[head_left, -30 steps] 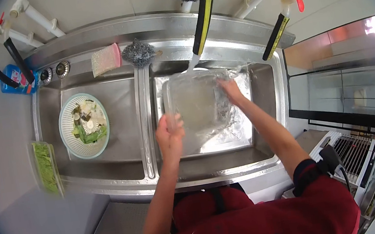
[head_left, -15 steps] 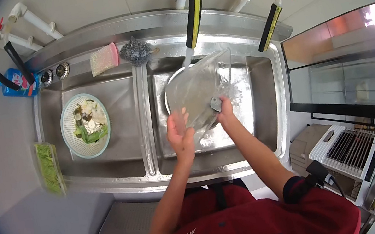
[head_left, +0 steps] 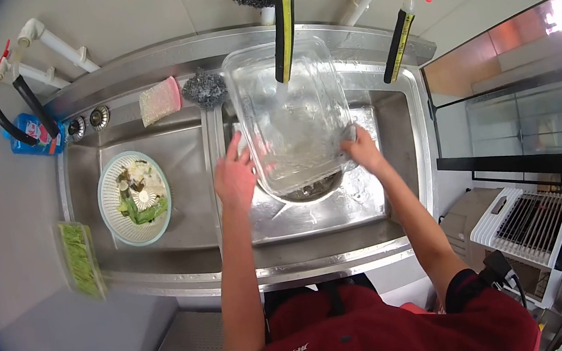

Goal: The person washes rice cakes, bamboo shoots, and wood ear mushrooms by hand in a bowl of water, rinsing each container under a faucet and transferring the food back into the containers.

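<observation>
A clear rectangular plastic container (head_left: 293,112) lies tilted over the right sink basin, under the middle tap (head_left: 285,29), whose water runs into it. At its left side is my left hand (head_left: 236,175), fingers spread, with some fingertips behind the clear wall. My right hand (head_left: 361,149) grips the right edge near the lower corner, with a small grey scrubber (head_left: 347,145) seemingly between its fingers and the container. Below the container, a round bowl (head_left: 312,191) shows partly in the basin; the rest of it is covered.
A pale colander (head_left: 112,219) with vegetable scraps stands in the left basin. A pink-edged sponge (head_left: 161,100) and a steel wool scrubber (head_left: 205,89) lie on the back ledge. At the left edge is a tray of greens (head_left: 81,260). A white rack (head_left: 532,225) stands at the right.
The container has swung from a steep tilt to a flatter position, its open face up under the tap. My left hand has moved left and my right hand slightly right.
</observation>
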A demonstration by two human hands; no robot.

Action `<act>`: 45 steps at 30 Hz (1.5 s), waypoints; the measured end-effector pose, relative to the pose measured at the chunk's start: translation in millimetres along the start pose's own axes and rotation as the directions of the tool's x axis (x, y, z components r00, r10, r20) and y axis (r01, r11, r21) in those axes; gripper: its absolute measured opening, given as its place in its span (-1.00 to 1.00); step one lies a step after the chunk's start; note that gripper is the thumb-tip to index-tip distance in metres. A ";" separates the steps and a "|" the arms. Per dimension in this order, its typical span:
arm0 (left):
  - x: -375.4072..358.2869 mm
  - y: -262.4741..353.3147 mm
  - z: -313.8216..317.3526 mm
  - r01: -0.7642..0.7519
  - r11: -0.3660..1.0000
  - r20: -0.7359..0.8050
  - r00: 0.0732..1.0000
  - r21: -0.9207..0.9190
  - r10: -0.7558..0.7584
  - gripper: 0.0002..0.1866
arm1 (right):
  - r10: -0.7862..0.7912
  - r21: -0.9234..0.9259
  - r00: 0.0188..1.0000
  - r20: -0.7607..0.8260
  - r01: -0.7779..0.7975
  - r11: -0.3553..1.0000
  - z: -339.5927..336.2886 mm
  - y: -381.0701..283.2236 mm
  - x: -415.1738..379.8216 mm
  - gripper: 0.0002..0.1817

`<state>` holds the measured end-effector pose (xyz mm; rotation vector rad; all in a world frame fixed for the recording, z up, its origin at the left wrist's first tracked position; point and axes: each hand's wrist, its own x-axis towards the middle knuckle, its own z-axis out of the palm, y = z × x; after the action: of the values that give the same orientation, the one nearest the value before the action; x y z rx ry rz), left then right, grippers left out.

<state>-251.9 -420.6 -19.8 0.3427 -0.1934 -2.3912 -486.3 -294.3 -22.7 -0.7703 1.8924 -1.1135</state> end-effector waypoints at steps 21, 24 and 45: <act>0.6 -90.7 -10.9 -0.178 0.665 -0.353 0.733 0.725 0.581 -0.59 | 0.576 0.756 0.811 -0.105 -0.311 0.576 136.4 26.5 -70.6 -0.57; 8.2 -76.9 -11.2 -0.067 0.804 -0.523 0.727 0.590 0.444 -0.59 | 0.472 0.663 0.838 -0.274 -0.191 0.724 80.4 42.9 -71.2 -0.54; 17.6 -88.6 -6.2 0.180 0.837 -0.584 0.789 0.517 0.191 -0.54 | -0.344 -0.782 0.933 0.104 0.290 0.552 85.1 26.5 65.4 -0.42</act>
<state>-318.5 -366.9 -49.5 1.3751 -0.5751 -2.0306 -448.8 -370.7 -93.3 -1.6483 2.3670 -0.4126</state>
